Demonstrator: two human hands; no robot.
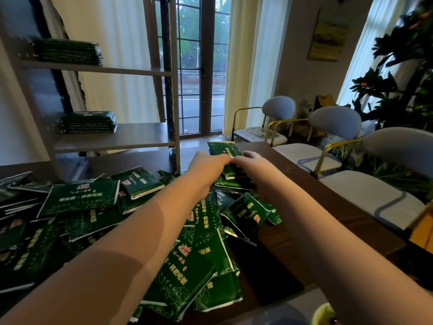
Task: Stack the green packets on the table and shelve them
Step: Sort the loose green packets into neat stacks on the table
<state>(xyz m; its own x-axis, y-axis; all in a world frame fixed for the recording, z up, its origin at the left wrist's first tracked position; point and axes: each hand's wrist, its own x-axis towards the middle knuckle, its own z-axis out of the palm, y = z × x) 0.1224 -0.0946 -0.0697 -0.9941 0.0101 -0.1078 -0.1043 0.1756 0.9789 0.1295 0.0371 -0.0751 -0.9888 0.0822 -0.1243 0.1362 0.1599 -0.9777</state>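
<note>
The small stack (226, 160) of green packets sits on the far edge of the loose pile (187, 254), raised a little above the packets under it. Both hands close on it from opposite sides. The left hand (206, 167) curls its fingers over the stack's left edge and top. The right hand (251, 161) wraps the right edge, and its fingertips are hidden behind the stack.

The step in hand looks like squaring up and lifting this bundle. To do it well, the hands should press inward evenly so the slick wrappers do not fan out. Tapping the edges flush against the table (304, 207), which shows bare just right of the pile, would help before the lift. The thumbs should stay on top so the upper packet cannot slide off. Packets lying askew in the pile just under the stack may catch on it, so a straight upward lift is safer than a drag.

Beyond the pile to the left stands the shelf unit (112, 139). It already carries a lower stack (89, 121) and an upper stack (68, 51), both pushed left, so the open board beside either seems the natural spot.
</note>
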